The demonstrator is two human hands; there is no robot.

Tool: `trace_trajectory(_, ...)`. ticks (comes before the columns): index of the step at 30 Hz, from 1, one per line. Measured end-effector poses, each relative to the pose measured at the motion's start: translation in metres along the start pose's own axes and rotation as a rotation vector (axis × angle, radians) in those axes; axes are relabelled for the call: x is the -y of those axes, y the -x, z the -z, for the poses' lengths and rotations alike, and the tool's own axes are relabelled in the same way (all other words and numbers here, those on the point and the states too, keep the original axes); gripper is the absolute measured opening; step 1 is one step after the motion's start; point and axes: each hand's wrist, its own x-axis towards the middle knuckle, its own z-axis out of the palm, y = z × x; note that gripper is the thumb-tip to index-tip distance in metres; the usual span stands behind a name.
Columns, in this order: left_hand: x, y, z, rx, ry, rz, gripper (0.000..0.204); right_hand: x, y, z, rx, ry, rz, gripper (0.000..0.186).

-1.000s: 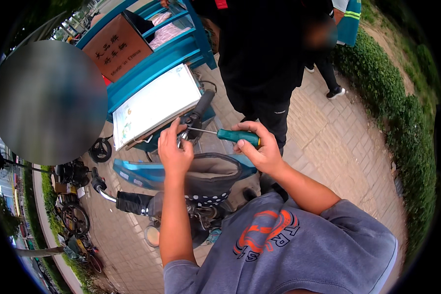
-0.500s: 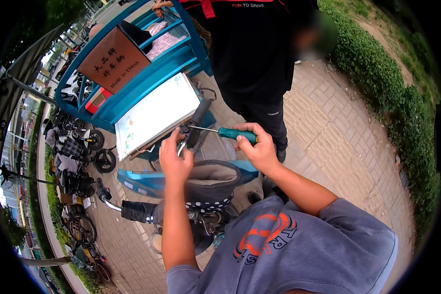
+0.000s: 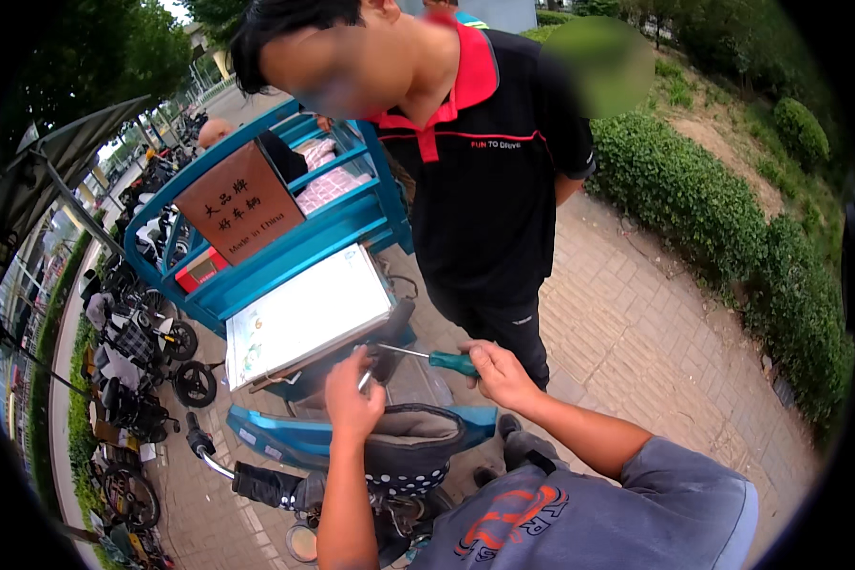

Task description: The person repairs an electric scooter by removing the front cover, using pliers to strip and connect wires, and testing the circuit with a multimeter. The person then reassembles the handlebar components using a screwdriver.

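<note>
My right hand (image 3: 502, 375) is closed round the green handle of a screwdriver (image 3: 452, 363). Its thin metal shaft points left, with the tip at the dark fitting by a black handlebar grip (image 3: 395, 323). Beside that tip, my left hand (image 3: 353, 397) curls its fingers and thumb round the silver bar of the handlebar, just below the grip. The fitting under the screwdriver tip is too small and blurred to make out. Below both hands sits a blue front panel (image 3: 275, 437) with a grey-lined, polka-dot cover (image 3: 413, 475).
Ahead stands a teal cargo tricycle (image 3: 294, 249) carrying a white board (image 3: 304, 313) and a brown sign (image 3: 240, 204). A person in a black shirt (image 3: 489, 209) stands close by at its right. The other handlebar (image 3: 220, 465) reaches left. Parked bikes (image 3: 123, 380) and a hedge (image 3: 674, 190) flank the pavement.
The view has tilted up, so the standing person's upper body now shows and my hands sit lower in it. The screwdriver stays at the fitting; my right hand's fingers have shifted on its handle.
</note>
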Motion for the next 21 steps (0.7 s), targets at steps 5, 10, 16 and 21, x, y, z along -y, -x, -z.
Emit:
trace_trajectory(5, -0.002, -0.004, 0.001, -0.019, 0.008, -0.027, 0.050, -0.009, -0.006, -0.002, -0.233, 0.451, 0.723, 0.034)
trace_trajectory(10, -0.003, 0.000, 0.003, -0.026, 0.021, -0.017, 0.047, -0.010, 0.000, -0.007, -0.096, 0.054, 0.049, 0.036)
trace_trajectory(16, -0.002, -0.001, 0.002, -0.002, 0.024, -0.017, 0.047, -0.008, 0.000, -0.005, -0.141, 0.164, 0.201, 0.032)
trace_trajectory(21, -0.004, 0.002, 0.003, -0.034, 0.019, -0.014, 0.046, -0.007, 0.005, -0.006, -0.129, 0.293, 0.393, 0.035)
